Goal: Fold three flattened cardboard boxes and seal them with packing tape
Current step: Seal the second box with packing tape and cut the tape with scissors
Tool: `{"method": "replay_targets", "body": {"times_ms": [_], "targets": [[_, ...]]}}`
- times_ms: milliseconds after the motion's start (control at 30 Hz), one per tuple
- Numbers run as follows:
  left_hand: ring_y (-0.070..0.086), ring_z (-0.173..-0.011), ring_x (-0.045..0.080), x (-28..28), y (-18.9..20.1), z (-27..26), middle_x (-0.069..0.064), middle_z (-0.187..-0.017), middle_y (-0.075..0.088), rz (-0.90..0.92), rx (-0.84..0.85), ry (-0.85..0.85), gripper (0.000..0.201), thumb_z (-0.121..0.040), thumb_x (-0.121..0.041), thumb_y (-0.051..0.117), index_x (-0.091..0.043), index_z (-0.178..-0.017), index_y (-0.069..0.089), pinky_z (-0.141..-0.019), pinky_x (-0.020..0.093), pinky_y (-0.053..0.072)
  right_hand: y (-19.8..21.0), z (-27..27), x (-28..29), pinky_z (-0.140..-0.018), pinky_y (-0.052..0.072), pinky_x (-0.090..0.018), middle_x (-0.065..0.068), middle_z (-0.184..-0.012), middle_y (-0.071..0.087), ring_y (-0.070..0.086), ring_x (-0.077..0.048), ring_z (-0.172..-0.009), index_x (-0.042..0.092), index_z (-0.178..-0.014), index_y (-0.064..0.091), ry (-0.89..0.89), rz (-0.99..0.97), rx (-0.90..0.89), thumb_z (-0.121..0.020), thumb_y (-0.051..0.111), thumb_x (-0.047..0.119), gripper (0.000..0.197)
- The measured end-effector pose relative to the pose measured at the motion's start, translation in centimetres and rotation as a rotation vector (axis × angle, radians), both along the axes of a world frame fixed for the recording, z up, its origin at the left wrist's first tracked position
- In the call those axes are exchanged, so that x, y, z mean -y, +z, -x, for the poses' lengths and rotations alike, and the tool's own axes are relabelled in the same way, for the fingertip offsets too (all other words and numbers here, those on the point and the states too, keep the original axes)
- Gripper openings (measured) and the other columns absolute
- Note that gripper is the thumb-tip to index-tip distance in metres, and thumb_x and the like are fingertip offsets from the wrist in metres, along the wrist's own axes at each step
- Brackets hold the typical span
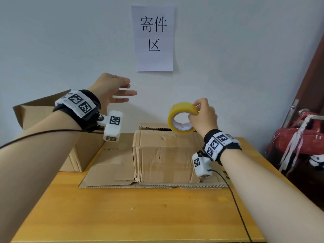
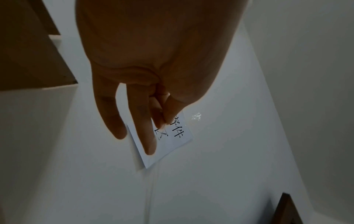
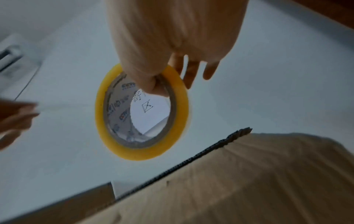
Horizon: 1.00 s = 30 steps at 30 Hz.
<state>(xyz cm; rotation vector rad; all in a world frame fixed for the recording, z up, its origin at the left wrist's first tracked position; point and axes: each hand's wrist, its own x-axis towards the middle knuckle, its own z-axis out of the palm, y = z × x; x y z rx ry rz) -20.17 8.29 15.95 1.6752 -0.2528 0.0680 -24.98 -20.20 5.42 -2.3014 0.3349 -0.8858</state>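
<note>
Item: tape roll point(image 1: 183, 118), yellow, pinched at its rim by right hand point(image 1: 204, 116), thumb through the core, held in the air above the back edge of the folded box point(image 1: 166, 155). Box stands mid-table point(image 1: 122, 216) on flattened cardboard point(image 1: 108, 165); second box point(image 1: 43, 109) at the table's back-left corner. Left hand point(image 1: 112, 88): fingers spread wide, holding nothing, raised toward the roll. Step judged: starting to seal; next calls for finding and peeling the tape's free end. Not discernible: free end, box top seam, third box. Wall notice point(image 1: 154, 37) behind
</note>
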Motion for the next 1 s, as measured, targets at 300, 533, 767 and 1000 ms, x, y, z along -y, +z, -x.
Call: {"method": "replay_targets", "body": {"times_ms": [300,533,767,1000], "targets": [[0.076,-0.089,0.025,0.8,-1.3,-1.1,0.003,-0.092,0.064,0.161,-0.106,-0.044,0.008,-0.098,-0.01,0.06,-0.007,-0.105,0.064,-0.082,0.039,0.059,-0.3,-1.1,1.6,-0.041,0.04,-0.023,0.0,-0.09,0.074,0.061,-0.024,-0.044,0.016,-0.108,0.056,0.018,-0.38,-0.09,-0.101,0.046,0.039,0.026],[0.076,-0.088,0.025,1.2,-3.6,-2.2,0.003,-0.086,0.062,0.19,-0.174,-0.043,0.003,-0.1,-0.007,0.058,-0.007,-0.1,0.061,-0.077,0.036,0.058,0.9,-1.3,2.3,-0.061,0.061,-0.048,-0.006,-0.097,0.064,0.068,-0.035,-0.074,0.021,-0.118,0.05,-0.062,-0.057,-0.034,-0.103,0.047,0.032,0.019],[0.076,-0.088,0.023,0.6,-4.2,-3.1,0.003,-0.091,0.062,0.226,-0.215,0.002,0.0,-0.1,-0.009,0.058,-0.009,-0.1,0.058,-0.057,0.025,0.046,0.5,-1.3,3.4,-0.065,0.041,-0.038,-0.01,-0.095,0.059,0.052,-0.032,-0.079,0.014,-0.118,0.047,-0.205,0.308,-0.11,-0.103,0.044,0.018,0.016],[0.077,-0.079,0.023,0.5,-6.4,-4.1,0.003,-0.086,0.065,0.184,-0.321,0.032,0.006,-0.099,-0.009,0.06,-0.005,-0.104,0.06,-0.06,0.034,0.062,0.3,-1.5,3.6,-0.067,0.043,-0.038,-0.009,-0.102,0.063,0.053,-0.033,-0.081,0.018,-0.12,0.049,-0.228,0.358,-0.1,-0.101,0.049,0.015,0.02]]}}
